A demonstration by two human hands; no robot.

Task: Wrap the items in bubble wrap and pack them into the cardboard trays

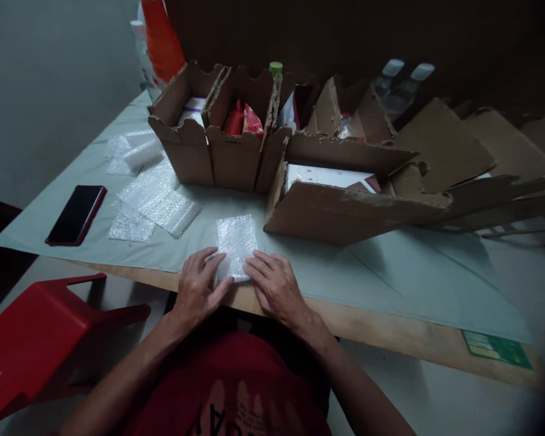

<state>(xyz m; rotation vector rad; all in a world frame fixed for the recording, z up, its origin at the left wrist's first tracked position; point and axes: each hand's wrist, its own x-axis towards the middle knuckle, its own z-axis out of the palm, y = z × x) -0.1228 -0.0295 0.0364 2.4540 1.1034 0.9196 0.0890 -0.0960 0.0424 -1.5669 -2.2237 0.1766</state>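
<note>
Resting at the near edge of a cloth-covered table (336,275), a bubble-wrap piece (237,239) lies flat between a person's two bare hands, in front of an open cardboard bin (340,212). The left hand (202,280) sits at its lower left edge, fingers loosely bent and thumb set apart from them; the right hand (275,281) lays extended fingers on its right edge, its thumb too hidden to tell whether it pinches. The wrap looks light, soft and springy, probably a little slick, with bubbles that hard pressure could burst; whether anything is inside cannot be told. Its side edges or far corners seem the best places for a gentle hold. Roughly rectangular, it points its far short end toward the bins, its long axis running away from the person's body.
</note>
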